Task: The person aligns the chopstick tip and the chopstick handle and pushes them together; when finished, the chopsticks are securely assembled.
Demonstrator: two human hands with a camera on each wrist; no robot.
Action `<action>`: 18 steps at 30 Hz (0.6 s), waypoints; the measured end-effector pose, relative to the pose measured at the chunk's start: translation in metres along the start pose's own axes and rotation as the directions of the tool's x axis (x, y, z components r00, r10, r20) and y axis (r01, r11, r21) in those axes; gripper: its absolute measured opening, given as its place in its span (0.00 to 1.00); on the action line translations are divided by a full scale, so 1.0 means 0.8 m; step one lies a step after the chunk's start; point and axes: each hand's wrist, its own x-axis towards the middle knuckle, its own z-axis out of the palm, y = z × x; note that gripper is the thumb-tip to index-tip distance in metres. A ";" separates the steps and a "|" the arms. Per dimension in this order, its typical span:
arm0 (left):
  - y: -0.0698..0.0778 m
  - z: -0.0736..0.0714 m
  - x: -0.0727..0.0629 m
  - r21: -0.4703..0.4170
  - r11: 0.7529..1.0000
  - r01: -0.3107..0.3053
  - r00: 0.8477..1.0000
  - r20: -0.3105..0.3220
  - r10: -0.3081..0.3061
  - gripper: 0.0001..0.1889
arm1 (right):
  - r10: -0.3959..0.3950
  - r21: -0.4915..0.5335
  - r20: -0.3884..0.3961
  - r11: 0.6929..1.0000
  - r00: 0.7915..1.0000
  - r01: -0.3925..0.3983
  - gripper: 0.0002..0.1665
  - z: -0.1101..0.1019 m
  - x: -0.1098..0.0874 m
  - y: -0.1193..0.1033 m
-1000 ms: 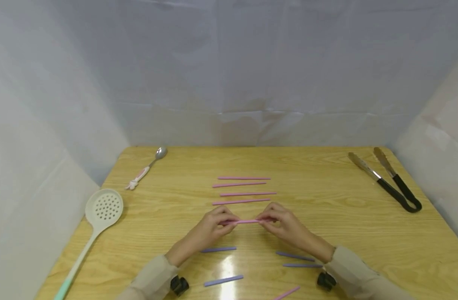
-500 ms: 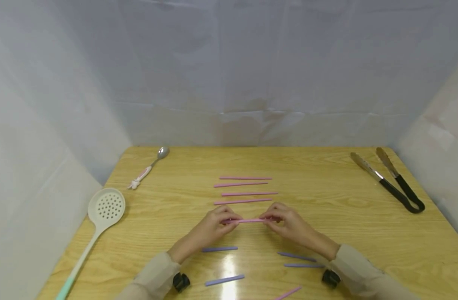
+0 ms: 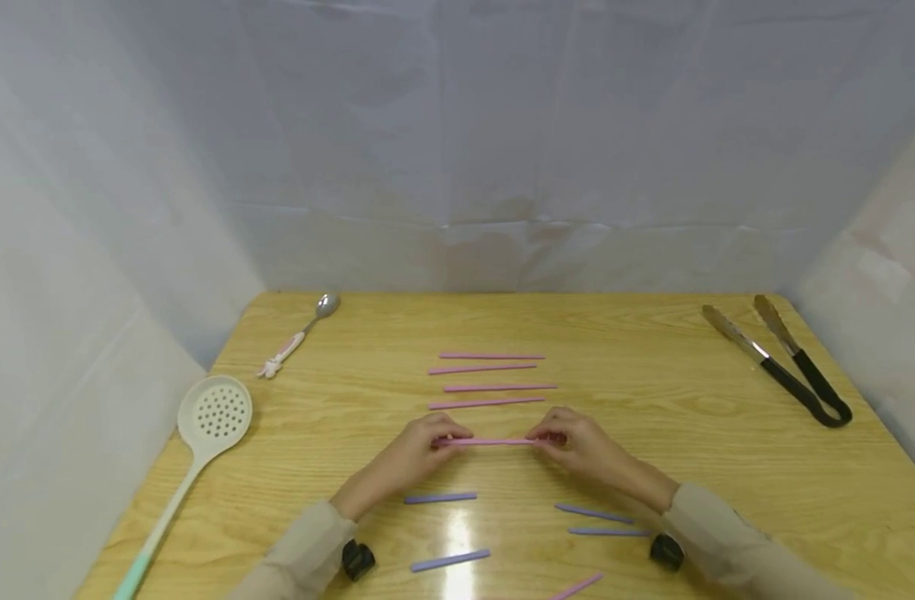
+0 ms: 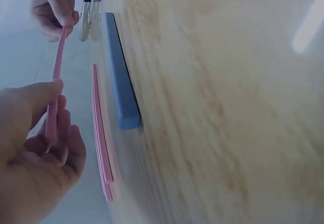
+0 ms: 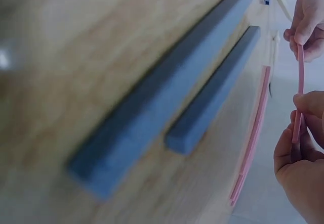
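A pink chopstick (image 3: 495, 442) is held level between both hands. My left hand (image 3: 427, 440) pinches its left end between thumb and fingers, also seen in the left wrist view, where the chopstick (image 4: 58, 57) passes across the curled fingers. At the other end my right hand (image 3: 577, 446) pinches it the same way; the right wrist view shows that hand (image 5: 306, 148) close up. Just beyond the hands, several pink chopsticks (image 3: 495, 388) lie in roughly parallel rows. Nearer the body lie several blue-violet sticks, such as one on the left (image 3: 440, 498) and one on the right (image 3: 607, 532).
A slotted skimmer (image 3: 216, 415) lies at the left edge of the wooden table (image 3: 352, 350), with a spoon (image 3: 300, 335) behind it. Black-handled tongs (image 3: 795, 375) lie at the far right. One pink stick (image 3: 577, 586) is cut off by the bottom frame edge.
My hands have moved slightly apart along the pink chopstick, showing more of its middle. It stays level in both hands. The view has shifted a little.
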 end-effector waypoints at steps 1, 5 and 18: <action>-0.002 0.000 0.000 0.002 1.000 0.005 1.000 0.000 -0.005 0.11 | 0.009 -0.003 0.008 1.000 1.000 -0.009 0.07 0.001 0.000 0.001; -0.009 -0.001 0.003 0.016 1.000 0.010 1.000 0.008 -0.010 0.10 | 0.080 0.012 0.066 0.997 0.995 -0.081 0.06 0.003 0.002 0.006; -0.018 -0.002 0.016 0.049 0.998 0.027 0.999 0.036 -0.029 0.10 | 0.233 0.034 0.156 0.970 0.960 -0.240 0.05 0.004 0.013 0.024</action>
